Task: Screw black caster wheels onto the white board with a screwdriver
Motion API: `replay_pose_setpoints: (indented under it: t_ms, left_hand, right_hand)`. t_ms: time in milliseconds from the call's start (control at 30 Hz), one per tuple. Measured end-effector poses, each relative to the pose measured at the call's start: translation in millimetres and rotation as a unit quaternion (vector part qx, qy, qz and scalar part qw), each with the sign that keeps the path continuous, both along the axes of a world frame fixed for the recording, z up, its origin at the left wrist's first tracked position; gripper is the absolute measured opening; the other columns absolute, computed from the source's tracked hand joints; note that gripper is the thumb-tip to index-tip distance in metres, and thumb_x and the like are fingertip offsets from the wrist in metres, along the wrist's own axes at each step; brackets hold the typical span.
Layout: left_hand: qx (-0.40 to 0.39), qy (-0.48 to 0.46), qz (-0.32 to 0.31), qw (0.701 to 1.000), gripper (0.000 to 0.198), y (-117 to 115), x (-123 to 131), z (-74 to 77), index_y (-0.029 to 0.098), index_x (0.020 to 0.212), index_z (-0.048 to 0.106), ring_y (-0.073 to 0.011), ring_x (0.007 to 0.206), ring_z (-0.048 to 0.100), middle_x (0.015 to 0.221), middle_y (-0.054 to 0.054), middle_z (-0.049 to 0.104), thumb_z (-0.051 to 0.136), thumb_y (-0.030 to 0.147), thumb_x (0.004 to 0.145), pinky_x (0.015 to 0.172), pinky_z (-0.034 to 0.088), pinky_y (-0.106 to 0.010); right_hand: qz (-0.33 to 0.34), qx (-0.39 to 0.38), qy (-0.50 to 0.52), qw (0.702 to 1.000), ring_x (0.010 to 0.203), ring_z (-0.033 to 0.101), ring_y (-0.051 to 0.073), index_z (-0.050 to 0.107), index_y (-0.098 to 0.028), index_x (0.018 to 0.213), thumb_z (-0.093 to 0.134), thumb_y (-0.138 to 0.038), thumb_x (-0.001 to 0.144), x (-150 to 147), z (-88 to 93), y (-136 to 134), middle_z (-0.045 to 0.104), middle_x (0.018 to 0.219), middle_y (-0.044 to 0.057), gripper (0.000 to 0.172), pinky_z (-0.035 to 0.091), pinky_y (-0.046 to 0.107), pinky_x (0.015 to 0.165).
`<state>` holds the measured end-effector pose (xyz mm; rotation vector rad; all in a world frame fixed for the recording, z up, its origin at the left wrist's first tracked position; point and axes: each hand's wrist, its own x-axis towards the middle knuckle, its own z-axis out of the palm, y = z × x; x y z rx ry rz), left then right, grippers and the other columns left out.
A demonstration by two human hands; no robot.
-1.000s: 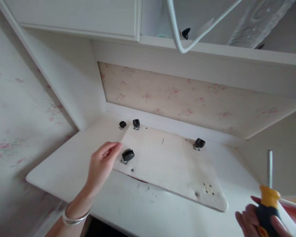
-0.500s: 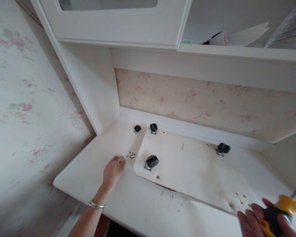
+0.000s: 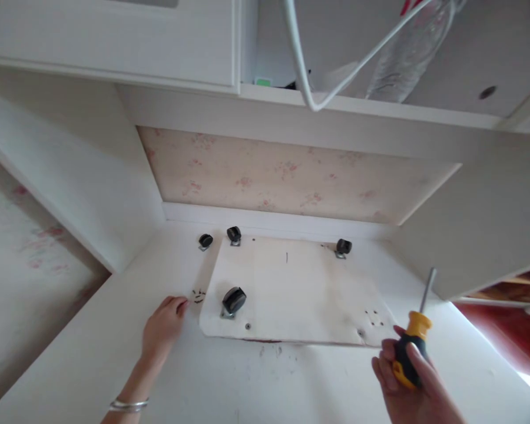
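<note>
My right hand (image 3: 408, 374) grips a yellow-and-black screwdriver (image 3: 411, 347), its metal shaft pointing up, just off the right end of a white board (image 3: 300, 288). Left of the board, my left hand (image 3: 164, 324) rests with curled, pinched fingers beside a small cluster of dark screws (image 3: 198, 295); what is between the fingertips is hidden. Casters with black wheels stand on the board: one at the front left (image 3: 234, 301), one at the back left (image 3: 234, 235) and one at the back right (image 3: 343, 247). The board's front right corner shows several screw holes (image 3: 374, 318).
A loose caster (image 3: 205, 241) lies on the white desktop (image 3: 265, 388), left of the board. Overhead is a shelf (image 3: 366, 115) holding a clear plastic bottle (image 3: 408, 59), with a white cable (image 3: 311, 97) hanging in front. White side panels (image 3: 481, 212) flank the desktop.
The view has swung right. My right hand and the screwdriver show fully now, with the shaft upright. My left hand stays by the screws, and the white cable has come into view.
</note>
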<state>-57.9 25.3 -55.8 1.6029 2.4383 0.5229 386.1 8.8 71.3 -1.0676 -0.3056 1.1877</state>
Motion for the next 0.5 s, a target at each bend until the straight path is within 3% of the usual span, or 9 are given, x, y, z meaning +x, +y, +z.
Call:
replay_pose_setpoints:
  t_ms: [100,167,300,500]
  left_hand:
    - [0.014,-0.043,0.048,0.998,0.039,-4,-6,3.3,0.022,0.104,0.072,-0.0277,0.098,0.068,0.112,-0.009,0.073,0.042,0.044,0.091,0.085,0.048,-0.034]
    - [0.013,-0.104,0.092,0.990,0.039,-8,-6,13.7,0.021,0.101,0.072,-0.0284,0.087,0.070,0.097,-0.008,0.076,0.049,0.050,0.087,0.078,0.049,-0.034]
    - [0.060,-0.236,0.153,0.958,0.049,-18,9,51.5,0.022,0.100,0.072,-0.0274,0.076,0.069,0.075,-0.004,0.075,0.061,0.063,0.075,0.069,0.050,-0.032]
    - [0.155,-0.358,0.197,0.899,0.054,-27,49,104.1,0.021,0.099,0.071,-0.0187,0.069,0.061,0.079,-0.003,0.072,0.079,0.059,0.061,0.061,0.049,-0.026]
  right_hand:
    - [0.042,0.019,-0.006,0.999,0.057,0.043,0.007,0.064,-0.025,0.110,0.071,-0.034,0.080,-5,-3.4,1,0.054,0.078,-0.002,0.033,0.040,0.018,0.050]
    - [0.068,0.021,-0.010,0.997,0.054,0.040,0.006,0.062,-0.026,0.113,0.069,-0.037,0.082,-7,-8.1,1,0.054,0.076,-0.003,0.034,0.038,0.019,0.050]
    - [0.101,0.007,-0.022,0.995,0.053,0.042,0.007,0.059,-0.024,0.115,0.070,-0.040,0.082,-7,-18.8,-3,0.056,0.076,-0.003,0.038,0.035,0.020,0.051]
    - [0.144,-0.008,-0.030,0.989,0.052,0.041,0.007,0.054,-0.021,0.119,0.068,-0.045,0.084,-3,-27.3,-9,0.052,0.070,-0.004,0.045,0.030,0.023,0.051]
